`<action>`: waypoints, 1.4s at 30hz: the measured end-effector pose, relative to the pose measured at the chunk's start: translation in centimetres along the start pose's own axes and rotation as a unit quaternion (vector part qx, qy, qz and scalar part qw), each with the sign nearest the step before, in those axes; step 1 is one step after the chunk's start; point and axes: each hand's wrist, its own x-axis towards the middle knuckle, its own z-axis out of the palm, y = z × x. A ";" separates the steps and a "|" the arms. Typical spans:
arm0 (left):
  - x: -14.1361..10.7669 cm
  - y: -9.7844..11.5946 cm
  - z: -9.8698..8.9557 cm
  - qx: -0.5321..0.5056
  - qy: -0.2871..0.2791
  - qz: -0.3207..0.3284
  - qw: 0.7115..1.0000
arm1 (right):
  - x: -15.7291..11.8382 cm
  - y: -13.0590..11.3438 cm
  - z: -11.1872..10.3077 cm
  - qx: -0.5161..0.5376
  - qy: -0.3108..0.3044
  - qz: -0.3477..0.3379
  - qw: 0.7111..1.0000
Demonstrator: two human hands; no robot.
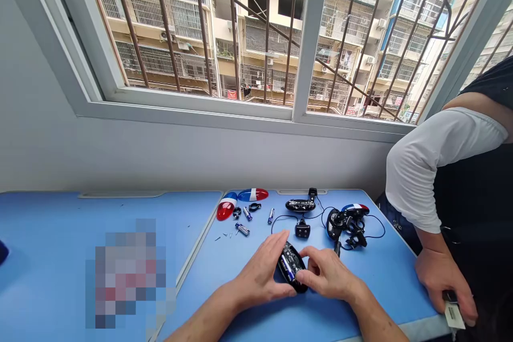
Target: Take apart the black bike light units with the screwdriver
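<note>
My left hand (266, 270) is wrapped around the left side of an open black oval bike-light housing (298, 283), fingers at its far end and thumb at its near end. Inside the housing a blue-and-silver battery (287, 266) lies beside bare electronic parts. My right hand (326, 272) grips the housing's right edge, its thumb pressing at the lower end of the battery. The housing is tilted, open side up, just over the blue table (256, 315). Part of its rim is hidden by my fingers.
Beyond my hands lie red-white-blue covers (226, 206), loose batteries (242, 229), small screws (225, 234), black clamps (255, 207), another open housing (300, 205), a wired black button box (302, 228) and a cluster of wired units (347, 224). A co-worker's hand (444, 278) rests at the right edge.
</note>
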 end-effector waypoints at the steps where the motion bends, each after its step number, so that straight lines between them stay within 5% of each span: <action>1: 0.0 0.1 -0.2 -0.003 0.001 -0.001 1.000 | 0.0 0.1 0.0 0.007 0.002 -0.002 1.000; 13: -0.1 0.9 -1.7 0.057 0.052 -0.032 0.997 | 0.2 -0.1 0.1 0.108 0.000 0.014 0.994; 23: -0.7 1.7 -2.5 -0.103 -0.041 -0.050 0.993 | 0.0 -0.4 -0.4 0.130 -0.043 0.027 0.990; 29: -0.4 2.2 -1.6 -0.082 -0.081 -0.039 0.993 | -0.2 0.2 -0.3 0.140 -0.074 -0.008 0.987; 31: -0.5 2.0 -1.0 -0.060 -0.080 -0.021 0.995 | -0.1 0.3 -0.3 0.139 -0.057 -0.002 0.989; 37: -0.8 1.3 -0.7 -0.042 -0.066 0.069 0.995 | 0.2 0.9 -0.5 0.090 0.143 -0.055 0.984; 42: -0.9 1.8 -1.1 -0.052 -0.065 0.117 0.990 | 0.2 1.6 -0.2 0.077 0.072 -0.137 0.985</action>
